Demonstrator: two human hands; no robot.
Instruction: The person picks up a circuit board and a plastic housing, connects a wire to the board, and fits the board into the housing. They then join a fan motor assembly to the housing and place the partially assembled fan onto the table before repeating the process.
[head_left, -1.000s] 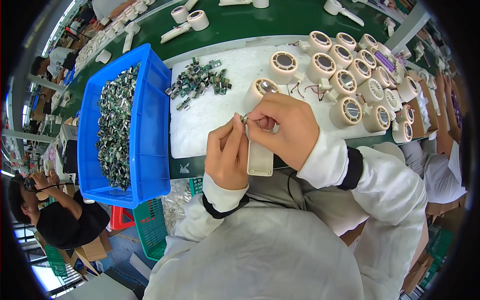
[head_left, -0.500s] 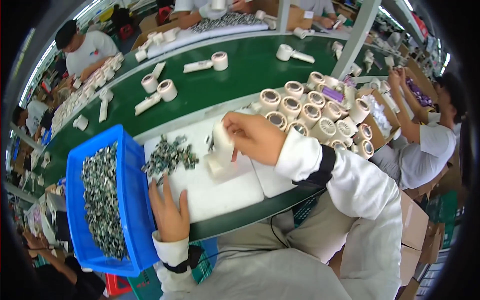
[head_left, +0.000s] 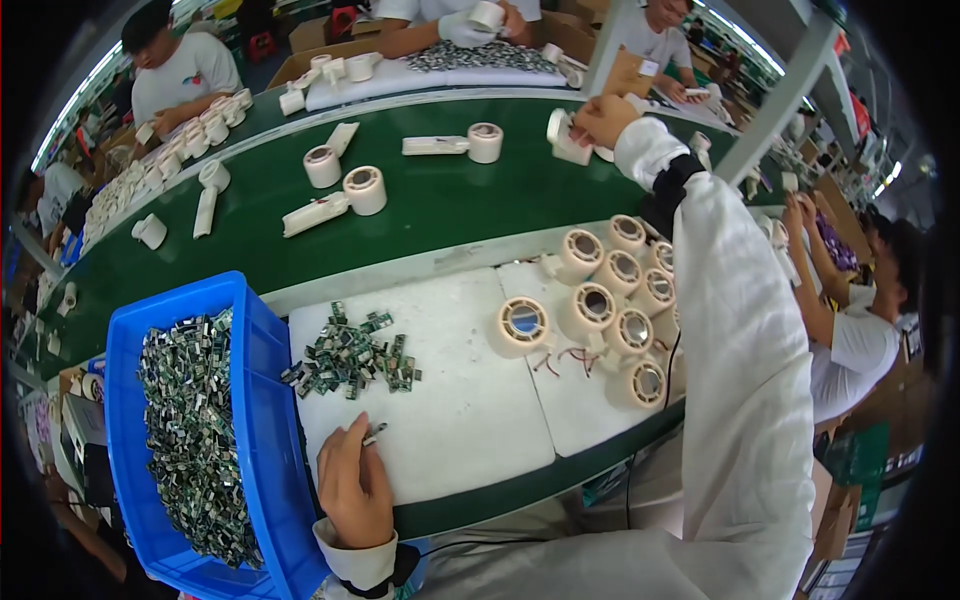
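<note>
Upper frame, right of centre: the white fan unit [head_left: 568, 150] sat in the right hand [head_left: 605, 122], grip closed on it! Lower left, the left hand [head_left: 357, 490] curled loosely at a circuit board [head_left: 376, 433], whether held I couldn't tell, beside the blue bin [head_left: 268, 430].

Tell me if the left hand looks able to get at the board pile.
Probably yes: only bare foam lies between the left hand and the board pile, though a single board at its fingertips may occupy it.
</note>
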